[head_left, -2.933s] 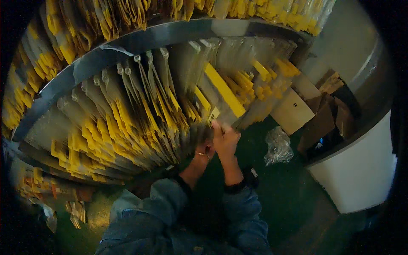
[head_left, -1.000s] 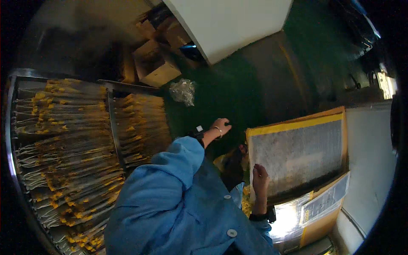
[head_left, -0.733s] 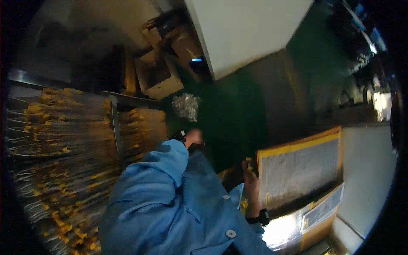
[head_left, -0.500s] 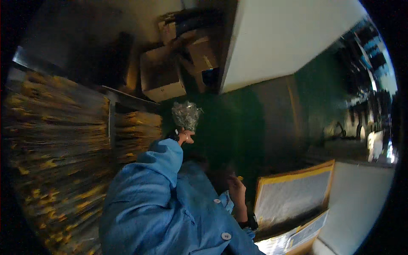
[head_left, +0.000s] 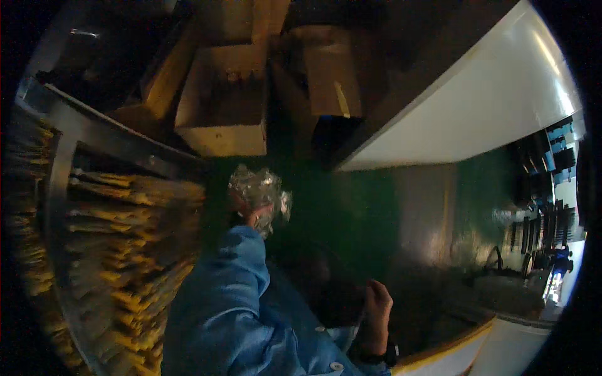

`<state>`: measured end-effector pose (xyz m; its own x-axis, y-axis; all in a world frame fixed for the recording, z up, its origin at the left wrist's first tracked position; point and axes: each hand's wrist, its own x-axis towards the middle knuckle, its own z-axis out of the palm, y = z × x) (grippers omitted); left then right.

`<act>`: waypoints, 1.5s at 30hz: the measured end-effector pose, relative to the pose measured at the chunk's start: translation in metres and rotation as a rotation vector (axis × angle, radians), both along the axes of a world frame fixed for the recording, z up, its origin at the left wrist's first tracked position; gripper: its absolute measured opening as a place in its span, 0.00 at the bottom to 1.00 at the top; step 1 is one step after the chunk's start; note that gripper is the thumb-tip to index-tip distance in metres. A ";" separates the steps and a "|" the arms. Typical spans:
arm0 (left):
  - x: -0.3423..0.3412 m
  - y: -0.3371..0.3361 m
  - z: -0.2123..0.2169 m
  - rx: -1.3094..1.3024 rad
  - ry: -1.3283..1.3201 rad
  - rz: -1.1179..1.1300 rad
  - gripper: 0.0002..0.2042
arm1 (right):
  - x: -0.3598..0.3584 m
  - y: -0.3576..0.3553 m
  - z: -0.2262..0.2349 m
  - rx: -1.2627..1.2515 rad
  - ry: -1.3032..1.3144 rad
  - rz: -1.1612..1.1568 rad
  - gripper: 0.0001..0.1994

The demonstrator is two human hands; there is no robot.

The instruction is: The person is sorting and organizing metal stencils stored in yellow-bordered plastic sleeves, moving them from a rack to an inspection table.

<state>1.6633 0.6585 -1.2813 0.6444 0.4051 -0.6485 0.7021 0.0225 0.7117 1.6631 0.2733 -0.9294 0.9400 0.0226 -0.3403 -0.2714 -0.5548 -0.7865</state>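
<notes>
My left hand [head_left: 248,217] reaches out ahead at the end of a blue sleeve. It grips a crumpled wad of clear plastic wrap [head_left: 256,183], which bulges beyond the fingers and hides most of them. The wrap is held over the green floor, a little short of an open cardboard box [head_left: 229,139]. Low in the picture, my right hand [head_left: 379,305] is held near my body with its fingers curled in. Whatever it may hold is hidden by the fingers and the dim light.
To the left stands a metal-framed rack [head_left: 59,169] stacked with yellow-edged sheets [head_left: 135,232]. A second cardboard carton [head_left: 332,72] sits beyond the open box. A white panel [head_left: 464,106] slants across the upper right. Green floor [head_left: 338,213] lies ahead of me.
I have moved forward, so the open box and carton appear nearer. The left hand still grips the plastic wrap. A small yellow bit seen at my right fingertips no longer shows.
</notes>
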 end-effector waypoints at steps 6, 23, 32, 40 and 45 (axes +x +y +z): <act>0.045 0.005 0.009 0.105 -0.270 0.031 0.28 | 0.041 -0.001 -0.053 -0.094 -0.090 0.016 0.09; 0.320 0.206 0.327 1.915 -0.089 -0.184 0.17 | 0.019 -0.045 -0.023 -0.092 -0.202 -0.172 0.09; 0.304 0.219 0.264 1.468 -0.028 -0.217 0.11 | -0.007 0.048 0.045 -0.010 -0.171 0.231 0.09; 0.246 0.105 0.337 1.119 -0.905 -0.209 0.07 | -0.040 0.064 0.109 -0.010 -0.087 0.280 0.14; 0.137 -0.106 0.406 0.392 -0.964 -1.291 0.07 | -0.073 0.066 0.154 -0.071 -0.118 0.090 0.13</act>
